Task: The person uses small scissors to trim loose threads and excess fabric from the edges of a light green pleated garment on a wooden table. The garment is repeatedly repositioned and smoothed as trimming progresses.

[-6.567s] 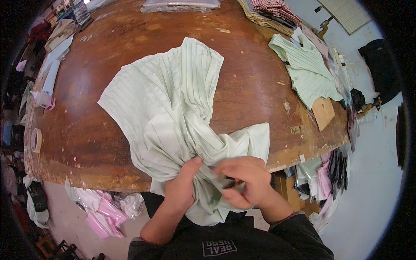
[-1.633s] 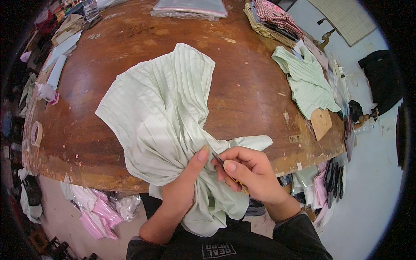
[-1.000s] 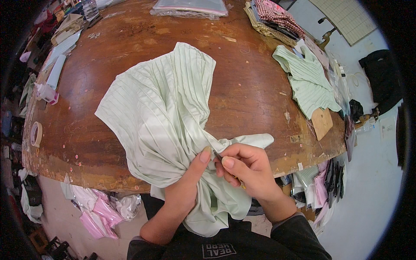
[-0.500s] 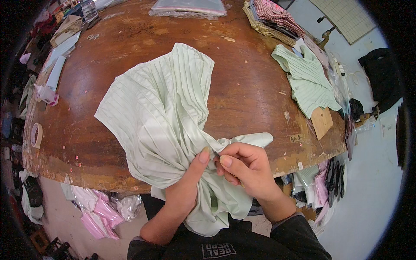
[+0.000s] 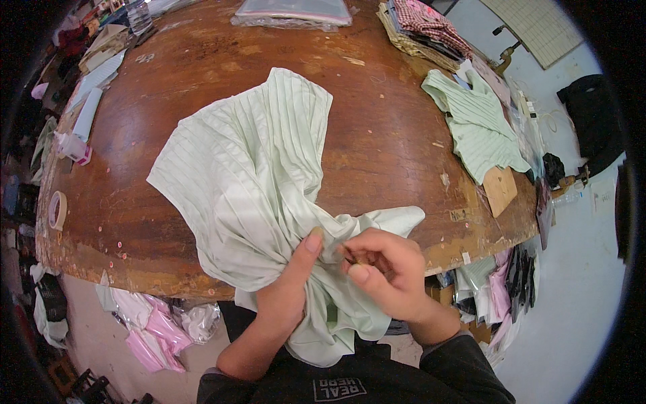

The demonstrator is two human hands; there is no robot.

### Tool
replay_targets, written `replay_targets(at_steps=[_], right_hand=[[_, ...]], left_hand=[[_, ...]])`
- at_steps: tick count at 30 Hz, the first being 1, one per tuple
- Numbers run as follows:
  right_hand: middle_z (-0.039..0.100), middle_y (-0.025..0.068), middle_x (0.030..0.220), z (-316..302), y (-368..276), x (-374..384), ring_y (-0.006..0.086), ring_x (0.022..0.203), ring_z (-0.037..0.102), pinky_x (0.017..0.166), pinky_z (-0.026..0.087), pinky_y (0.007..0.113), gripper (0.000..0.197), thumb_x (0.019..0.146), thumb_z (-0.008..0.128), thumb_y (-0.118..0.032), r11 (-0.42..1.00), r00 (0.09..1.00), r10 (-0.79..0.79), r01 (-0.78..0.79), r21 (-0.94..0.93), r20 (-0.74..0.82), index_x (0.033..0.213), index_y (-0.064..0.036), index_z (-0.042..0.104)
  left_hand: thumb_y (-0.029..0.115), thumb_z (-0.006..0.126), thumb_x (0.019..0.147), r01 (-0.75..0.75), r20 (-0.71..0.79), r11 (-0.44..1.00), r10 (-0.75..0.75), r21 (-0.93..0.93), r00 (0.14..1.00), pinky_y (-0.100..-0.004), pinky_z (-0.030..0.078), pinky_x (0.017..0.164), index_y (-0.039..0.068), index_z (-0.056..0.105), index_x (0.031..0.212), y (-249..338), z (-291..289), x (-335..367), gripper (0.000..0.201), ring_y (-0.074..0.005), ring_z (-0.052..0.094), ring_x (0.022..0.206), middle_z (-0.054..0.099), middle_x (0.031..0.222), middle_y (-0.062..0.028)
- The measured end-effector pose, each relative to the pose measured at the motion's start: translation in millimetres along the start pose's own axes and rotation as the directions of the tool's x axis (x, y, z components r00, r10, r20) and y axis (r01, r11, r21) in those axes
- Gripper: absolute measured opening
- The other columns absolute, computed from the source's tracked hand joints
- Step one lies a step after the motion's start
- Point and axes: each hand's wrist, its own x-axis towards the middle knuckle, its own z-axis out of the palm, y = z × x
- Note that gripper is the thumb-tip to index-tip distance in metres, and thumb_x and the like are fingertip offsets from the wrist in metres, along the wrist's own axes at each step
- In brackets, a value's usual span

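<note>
A pale green pleated garment (image 5: 235,182) lies over the table's near edge, bunched at its middle, its lower part hanging toward my lap. My left hand (image 5: 291,276) grips the gathered cloth, thumb on top and the other fingers hidden beneath. Just right of that thumb, my right hand (image 5: 390,273) is curled round a small dark thin tool (image 5: 349,259). Most of the tool is covered by the fingers, so its kind does not show. A narrow piece of the garment stretches out to the right beyond my right hand.
The brown wooden table (image 5: 377,135) has a worn, curved-looking edge. At right lie another pale green pleated garment (image 5: 481,124) and folded checked cloth (image 5: 431,27). A tape roll (image 5: 58,210) and white bottle (image 5: 73,148) are at left. Bagged pink and white clothes (image 5: 151,323) hang below.
My right hand has drawn slightly away from the cloth, its forefinger and thumb spreading apart around the small dark tool. My left hand and the garment stay almost still.
</note>
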Motion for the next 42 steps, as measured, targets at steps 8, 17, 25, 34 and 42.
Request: replay_targets(at_steps=[8,17,25,34,42], right_hand=[[0.062,0.02,0.119,13,38,4,0.02,0.064,0.062,0.053,0.05,0.029,0.03,0.076,0.073,-0.017,0.61,0.802,-0.559,0.57,-0.55,0.21,0.096,0.0033,0.062],[0.062,0.018,0.113,21,44,-6,0.0205,0.063,0.063,0.053,0.052,0.03,0.033,0.07,0.074,-0.015,0.635,0.792,-0.546,0.603,-0.482,0.272,0.095,0.0043,0.062],[0.064,0.0143,0.102,2,21,-18,0.0248,0.066,0.061,0.055,0.047,0.032,0.04,0.07,0.078,-0.019,0.633,0.83,-0.543,0.502,-0.589,0.124,0.102,0.0007,0.065],[0.063,0.0111,0.092,-16,10,13,0.0276,0.072,0.058,0.063,0.045,0.035,0.037,0.072,0.077,-0.013,0.658,0.895,-0.444,0.361,-0.661,0.047,0.105,-0.0021,0.066],[0.058,0.0074,0.08,-6,-7,18,0.0228,0.065,0.058,0.055,0.046,0.032,0.035,0.072,0.076,-0.013,0.812,0.959,-0.262,0.279,-0.512,0.107,0.105,-0.0058,0.067]], left_hand=[[0.01,0.068,0.09,0.149,-0.027,0.986,-0.151,-0.077,0.988,-0.0268,0.045,0.093,-0.001,0.057,0.122,1,-8,-1,0.036,-0.0129,0.057,0.105,0.061,0.117,-0.006],[0.006,0.07,0.087,0.207,0.003,0.972,-0.208,-0.112,0.978,-0.0288,0.048,0.089,0.0,0.057,0.121,8,-8,0,0.037,-0.0143,0.06,0.1,0.062,0.111,-0.0056],[0.005,0.07,0.086,0.167,-0.01,0.976,-0.17,-0.141,0.985,-0.0298,0.048,0.092,0.001,0.052,0.128,3,-4,2,0.045,-0.015,0.059,0.103,0.061,0.116,-0.0065],[0.004,0.07,0.087,0.141,0.038,0.98,-0.137,-0.142,0.99,-0.0296,0.048,0.093,0.001,0.05,0.129,1,-5,1,0.047,-0.0157,0.058,0.106,0.059,0.12,-0.007],[0.004,0.07,0.087,0.147,0.05,0.984,-0.142,-0.098,0.989,-0.0295,0.047,0.093,0.001,0.051,0.128,2,-9,2,0.046,-0.0148,0.058,0.105,0.06,0.118,-0.0068]])
